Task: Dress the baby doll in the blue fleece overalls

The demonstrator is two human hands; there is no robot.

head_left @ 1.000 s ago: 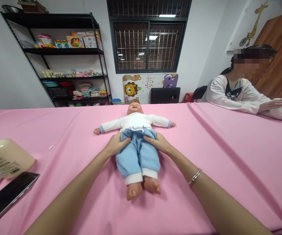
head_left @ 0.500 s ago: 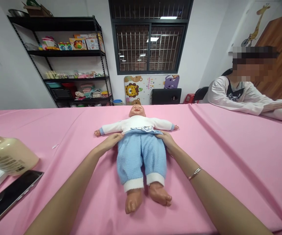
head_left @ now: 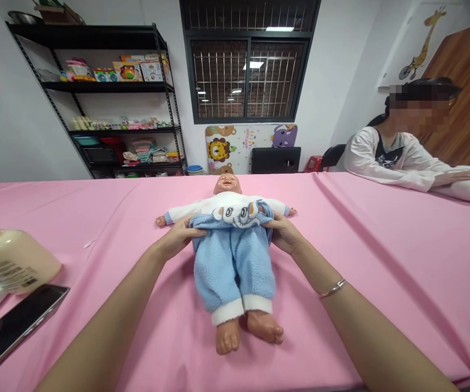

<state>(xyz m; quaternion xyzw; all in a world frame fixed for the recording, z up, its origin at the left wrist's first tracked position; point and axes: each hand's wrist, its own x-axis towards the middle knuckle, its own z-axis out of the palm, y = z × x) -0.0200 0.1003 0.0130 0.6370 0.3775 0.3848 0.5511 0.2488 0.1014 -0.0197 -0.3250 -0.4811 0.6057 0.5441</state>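
A baby doll [head_left: 227, 188] lies on its back in the middle of the pink table [head_left: 382, 245], arms spread, bare feet toward me. It wears a white top with a cartoon face and fluffy blue trousers [head_left: 235, 267]. My left hand [head_left: 175, 239] pinches the trousers' waistband at the doll's left side. My right hand [head_left: 284, 233] grips the waistband on the other side. The waistband is bunched high over the doll's belly. A bracelet sits on my right wrist.
A cream bottle [head_left: 12, 261] lies at the left edge beside a dark phone [head_left: 14, 326] and a white box corner. Another person [head_left: 398, 158] sits at the far right, arms on the table. A toy shelf [head_left: 112, 98] stands behind.
Both hands moved up from the doll's hips and drew the trousers' waistband higher over its belly. The cartoon face on the top now shows.
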